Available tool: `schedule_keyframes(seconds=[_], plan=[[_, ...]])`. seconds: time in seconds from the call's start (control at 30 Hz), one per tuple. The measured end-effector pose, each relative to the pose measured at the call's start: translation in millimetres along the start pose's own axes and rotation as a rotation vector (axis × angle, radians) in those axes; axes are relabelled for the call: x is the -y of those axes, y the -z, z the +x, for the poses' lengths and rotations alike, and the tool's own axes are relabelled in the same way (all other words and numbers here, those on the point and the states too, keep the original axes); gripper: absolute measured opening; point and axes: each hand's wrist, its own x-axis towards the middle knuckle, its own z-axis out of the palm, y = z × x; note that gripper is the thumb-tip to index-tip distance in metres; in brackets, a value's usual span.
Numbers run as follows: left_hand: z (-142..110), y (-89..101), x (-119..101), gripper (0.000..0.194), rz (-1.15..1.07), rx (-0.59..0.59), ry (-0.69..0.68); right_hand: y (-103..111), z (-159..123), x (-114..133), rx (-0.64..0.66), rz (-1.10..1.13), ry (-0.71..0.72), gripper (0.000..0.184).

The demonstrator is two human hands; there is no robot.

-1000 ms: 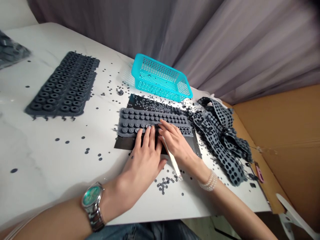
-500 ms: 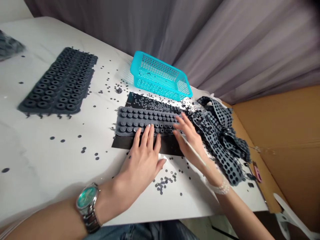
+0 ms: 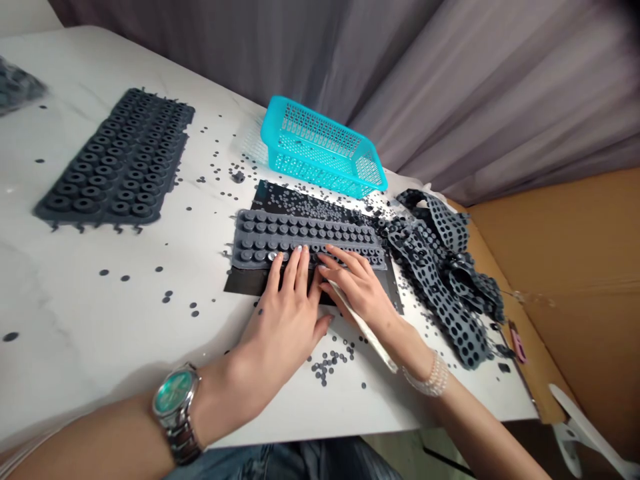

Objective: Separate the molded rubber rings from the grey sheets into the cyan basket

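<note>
A dark grey rubber sheet with rows of round raised knobs lies across a black mat. My left hand, a watch on its wrist, rests with fingers outstretched on the sheet's near edge. Close beside it, my right hand is closed around a slim white stick-like tool. The tool's rear end slants back towards me under the palm; its front tip is hidden by the fingers near the lower knob rows. Several small dark discs lie on the table just in front of my hands.
Behind the mat stands a turquoise basket. A larger knobbed rubber sheet lies on the left. Perforated rubber scraps are heaped at the right, near a pink cutter and cardboard. Loose discs dot the white table.
My right hand has moved left along the sheet, from its right end to beside my left fingers, and the white tool shows more fully. My left hand has stayed in place.
</note>
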Motion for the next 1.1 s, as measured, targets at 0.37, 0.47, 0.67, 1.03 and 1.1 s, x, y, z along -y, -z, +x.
schedule_keyframes(seconds=[0.37, 0.47, 0.67, 1.03, 1.1], plan=[[3, 7.3, -3, 0.065, -0.015, 0.015, 0.019, 3, 5, 3, 0.025, 0.023, -0.094, 0.018], [4, 8.6, -4, 0.063, -0.014, 0.026, 0.023, 3, 2, 5, 0.023, 0.02, -0.05, 0.016], [4, 8.6, -4, 0.063, 0.024, 0.041, 0.022, 1, -1, 3, 0.044, -0.041, -0.028, 0.014], [1, 5.6, -5, 0.065, 0.012, 0.02, 0.024, -4, 4, -1, 0.001, 0.006, -0.146, 0.025], [1, 5.5, -5, 0.066, -0.011, 0.024, 0.019, 1, 4, -14, -0.143, -0.015, -0.316, 0.028]])
